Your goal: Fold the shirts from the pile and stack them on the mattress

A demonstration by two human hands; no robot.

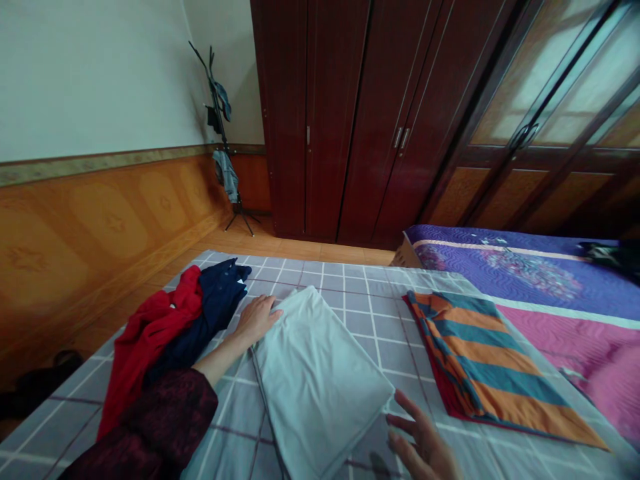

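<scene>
Your left hand (257,319) rests palm-down on the pale cloth (315,373), pinching nothing visible; your right hand (425,443), fingers loosely spread, is at its near right corner, and I cannot tell whether it touches. The cloth lies flat between them on the checked sheet (357,320), seemingly mostly folded. Rightward, the striped garment (493,360) looks finished. Leftward, the red (165,313) and navy clothes (220,287) look unfolded, crowding your left sleeve (165,413). A wardrobe (385,133) stands beyond.

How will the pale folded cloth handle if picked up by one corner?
The pale folded cloth will likely sag, as its soft surface creases suggest. It may unfold: nothing visible fastens the folds. Probably light, since the fabric looks thin.
</scene>
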